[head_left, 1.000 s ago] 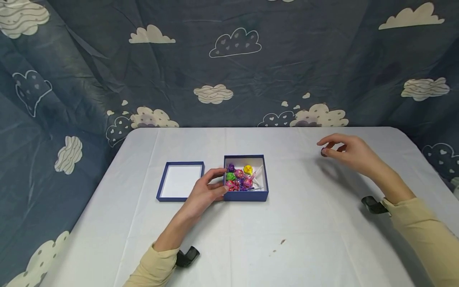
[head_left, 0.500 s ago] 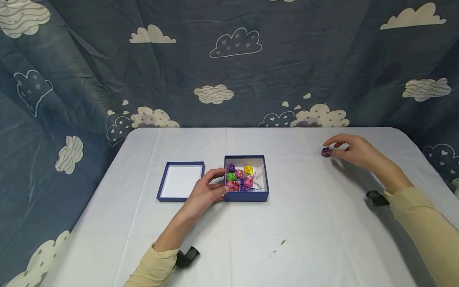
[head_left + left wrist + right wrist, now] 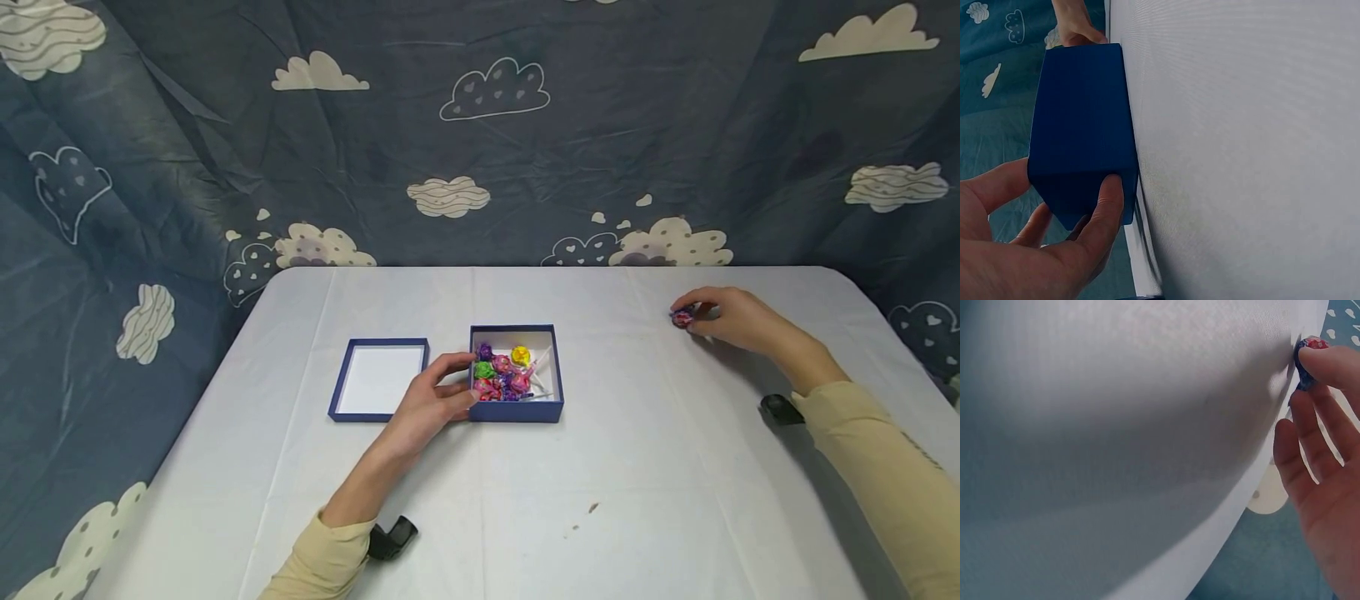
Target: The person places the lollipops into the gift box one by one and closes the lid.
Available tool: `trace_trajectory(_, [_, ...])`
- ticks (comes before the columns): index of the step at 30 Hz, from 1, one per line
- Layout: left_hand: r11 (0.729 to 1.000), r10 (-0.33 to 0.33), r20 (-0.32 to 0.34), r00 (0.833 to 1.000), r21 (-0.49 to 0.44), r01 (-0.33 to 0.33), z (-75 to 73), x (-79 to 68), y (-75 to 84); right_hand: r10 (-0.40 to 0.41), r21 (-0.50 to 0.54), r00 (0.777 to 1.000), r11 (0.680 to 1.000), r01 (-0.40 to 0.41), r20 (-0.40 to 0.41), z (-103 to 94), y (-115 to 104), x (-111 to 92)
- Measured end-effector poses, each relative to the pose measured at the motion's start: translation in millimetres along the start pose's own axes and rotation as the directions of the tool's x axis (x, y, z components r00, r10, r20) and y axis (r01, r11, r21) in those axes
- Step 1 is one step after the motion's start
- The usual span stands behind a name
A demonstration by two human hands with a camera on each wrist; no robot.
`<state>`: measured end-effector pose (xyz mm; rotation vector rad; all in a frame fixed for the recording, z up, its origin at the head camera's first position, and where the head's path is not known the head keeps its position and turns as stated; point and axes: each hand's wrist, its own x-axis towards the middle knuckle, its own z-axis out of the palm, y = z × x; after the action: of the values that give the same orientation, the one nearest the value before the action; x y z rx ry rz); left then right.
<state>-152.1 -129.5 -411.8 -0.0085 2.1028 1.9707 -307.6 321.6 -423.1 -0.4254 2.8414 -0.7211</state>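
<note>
A blue box [image 3: 517,411] with a white inside stands mid-table in the head view. Several wrapped lollipops [image 3: 520,382] lie in it, pink, purple, green and yellow, with white sticks at the right. My left hand [image 3: 423,404] grips the box's left end, thumb and fingers spread across it; the left wrist view shows the fingers against the blue wall. Far to the right, my right hand [image 3: 738,321] pinches a red-and-blue wrapped lollipop [image 3: 682,318] between thumb and fingers at the table surface. In the right wrist view the lollipop's wrapped head shows at the fingertips; its stick cannot be seen.
A blue-rimmed lid [image 3: 341,379] with a white inside lies left of the box, partly behind the left hand. White cloth [image 3: 600,467] covers the table, with small brown marks near the front. A dark curtain [image 3: 495,150] with clouds hangs behind.
My right hand moved right, off the dark lollipop, showing more of it, then came back left and closed on it. The left hand and the box have stayed in place.
</note>
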Motion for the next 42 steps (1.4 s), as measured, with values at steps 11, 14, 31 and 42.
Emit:
trace_trajectory(11, [1.000, -0.001, -0.001, 1.000, 0.003, 0.001, 0.6, 0.7, -1.0, 0.025, -0.009, 0.999, 1.000, -0.025, -0.022, 2.0, -5, -2])
trace_trajectory(14, [1.000, 0.000, -0.004, 1.000, -0.001, 0.000, 0.9, 0.7, -1.3, 0.029, -0.002, 0.999, 1.000, -0.029, -0.035, 1.6, -9, -4])
trace_trajectory(31, [1.000, -0.001, -0.017, 1.000, 0.001, 0.001, 1.3, 0.3, -1.0, -0.039, 0.047, 0.985, 0.998, 0.047, -0.167, 3.3, -35, -18])
trace_trajectory(42, [1.000, 0.004, -0.008, 1.000, 0.001, -0.004, 1.3, 1.2, -0.9, -0.088, 0.180, 0.972, 0.975, 0.128, -0.218, 8.4, -55, -27])
